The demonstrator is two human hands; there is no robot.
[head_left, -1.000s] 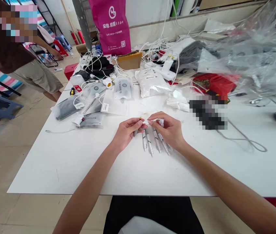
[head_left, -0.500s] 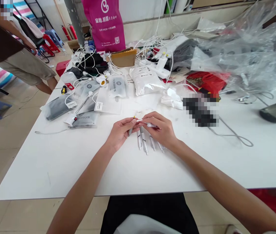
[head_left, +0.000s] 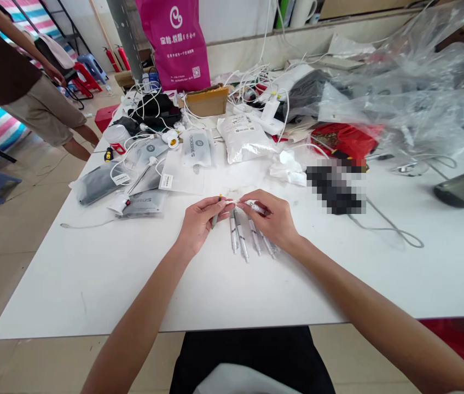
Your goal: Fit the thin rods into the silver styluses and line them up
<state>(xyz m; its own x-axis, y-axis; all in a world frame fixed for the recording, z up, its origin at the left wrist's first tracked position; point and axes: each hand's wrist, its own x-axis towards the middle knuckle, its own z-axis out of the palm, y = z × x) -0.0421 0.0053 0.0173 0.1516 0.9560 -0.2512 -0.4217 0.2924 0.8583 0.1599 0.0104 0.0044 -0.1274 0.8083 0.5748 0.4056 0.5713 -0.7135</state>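
Both my hands meet over the middle of the white table (head_left: 92, 284). My left hand (head_left: 199, 221) is closed around a grey pen part with a yellow tip (head_left: 216, 210). My right hand (head_left: 271, 221) pinches a clear pen barrel (head_left: 256, 208) whose end meets the left hand's fingertips. Several white and grey pens (head_left: 240, 241) lie side by side on the table just under and between the hands.
Packets in grey and white pouches (head_left: 150, 180), white cables, a cardboard box (head_left: 207, 101) and a pink bag (head_left: 172, 44) crowd the far half. Crumpled clear plastic (head_left: 412, 93) fills the right. A grey cable (head_left: 392, 230) loops right of my hands. A person (head_left: 18, 87) stands far left.
The view has shifted slightly. My hands keep the pen parts together at the fingertips with only small finger movement. The person at the left has stepped a little farther away.
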